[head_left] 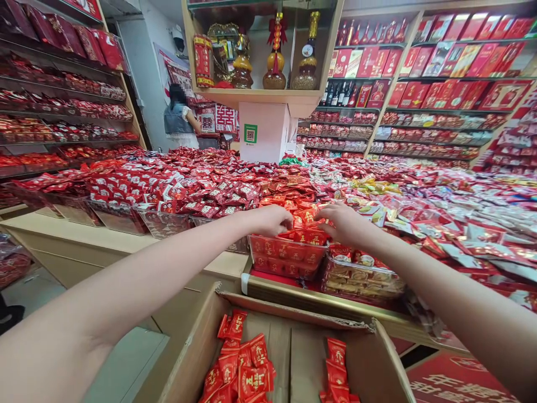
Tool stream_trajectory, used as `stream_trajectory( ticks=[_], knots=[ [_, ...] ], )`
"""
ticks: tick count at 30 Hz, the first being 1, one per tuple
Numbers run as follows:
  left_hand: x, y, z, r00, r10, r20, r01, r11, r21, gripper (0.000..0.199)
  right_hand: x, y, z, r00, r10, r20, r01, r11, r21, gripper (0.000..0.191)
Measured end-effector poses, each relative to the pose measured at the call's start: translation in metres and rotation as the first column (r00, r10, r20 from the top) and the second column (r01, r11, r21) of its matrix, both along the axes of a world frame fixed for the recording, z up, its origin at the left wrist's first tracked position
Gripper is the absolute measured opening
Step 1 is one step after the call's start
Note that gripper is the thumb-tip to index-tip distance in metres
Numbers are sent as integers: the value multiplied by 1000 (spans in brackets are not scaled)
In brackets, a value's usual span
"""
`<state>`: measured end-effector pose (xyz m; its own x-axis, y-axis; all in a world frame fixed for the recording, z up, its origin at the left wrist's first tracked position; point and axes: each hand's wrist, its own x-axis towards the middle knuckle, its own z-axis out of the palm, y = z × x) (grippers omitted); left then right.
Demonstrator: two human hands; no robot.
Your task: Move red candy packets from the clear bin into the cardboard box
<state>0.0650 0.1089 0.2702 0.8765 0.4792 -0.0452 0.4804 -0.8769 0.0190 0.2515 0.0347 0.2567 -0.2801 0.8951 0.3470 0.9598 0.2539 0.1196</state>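
Note:
Both hands are over a clear plastic bin (287,258) of red packets with gold lettering at the counter edge. At the bin's left side, my left hand (274,220) has its fingers curled down against the packets; whether it grips one is hidden. My right hand (342,223) is on the right side, fingers apart and bent over the packets, with nothing visible held. Below, an open cardboard box (290,352) contains red packets (255,380) on the left and a smaller group (337,369) on the right.
Another clear bin (363,280) adjoins on the right. More bins (119,218) line the counter (84,240) to the left. A display cabinet (262,96) stands behind the heaped packets. A person (180,120) is at the back left.

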Motion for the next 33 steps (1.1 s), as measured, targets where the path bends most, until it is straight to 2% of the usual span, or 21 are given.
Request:
stream_trajectory(
  ticks=[3,5,10,16,20,22,24,26,28,29,31,33],
  knots=[
    [7,0,-9,990,17,143,-27,997,69,34,-5,0,-7,997,-29,66,32,999,-40,24],
    [12,2,-16,980,22,197,-42,995,95,32,-10,0,-11,993,-65,94,69,997,-47,23],
    [19,13,-31,968,40,248,-63,994,86,18,-18,0,-13,990,-120,76,124,991,-50,16],
    [17,12,-38,958,93,272,-118,990,80,21,-13,1,-21,994,-107,30,106,994,4,15],
    [14,0,-37,965,87,249,-115,988,103,29,-12,-7,-25,999,-29,-45,35,990,136,15],
    [12,-4,-37,966,81,245,-112,987,115,28,-18,-19,-27,993,66,-96,-38,962,269,15],
    [11,-6,-38,963,83,255,-117,986,120,27,-31,-38,-36,969,218,-117,-161,915,369,16],
    [11,-6,-40,959,90,270,-125,985,117,27,-48,-62,-55,919,387,-77,-338,872,355,15],
    [10,-4,-43,953,102,287,-139,984,110,28,-61,-85,-88,865,502,-7,-491,848,199,14],
    [10,-4,-44,949,108,296,-146,983,108,27,-65,-95,-109,853,521,29,-522,849,79,13],
    [9,-4,-45,940,116,320,-157,982,104,27,-63,-109,-157,898,432,83,-422,900,-114,10],
    [6,-8,-45,932,122,343,-166,981,104,28,-51,-114,-204,957,248,151,-219,958,-185,14]
  ],
)
